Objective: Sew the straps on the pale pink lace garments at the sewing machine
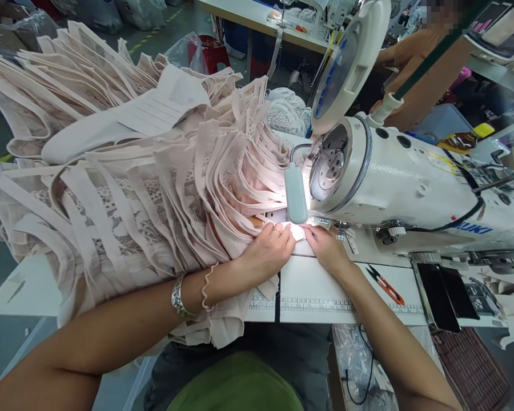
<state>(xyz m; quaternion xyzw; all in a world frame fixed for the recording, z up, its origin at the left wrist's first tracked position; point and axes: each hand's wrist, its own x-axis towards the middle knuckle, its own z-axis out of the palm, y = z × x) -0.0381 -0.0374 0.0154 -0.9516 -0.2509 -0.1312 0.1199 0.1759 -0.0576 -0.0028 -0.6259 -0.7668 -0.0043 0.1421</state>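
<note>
My left hand is closed on the left end of a small piece of pale fabric under the sewing machine's head. From the other side my right hand pinches the same fabric. The sewing machine is white, and its bright lamp partly hides the needle area. Against my left hand and forearm lies a large heap of pale pink lace-and-mesh garment pieces, many strips hanging together. My fingertips are partly washed out by the light.
Orange-handled thread snips and a black phone lie right of my right forearm. A ruler strip runs along the table's front edge. A round magnifier-like guard stands above the machine head. Behind it sits another person.
</note>
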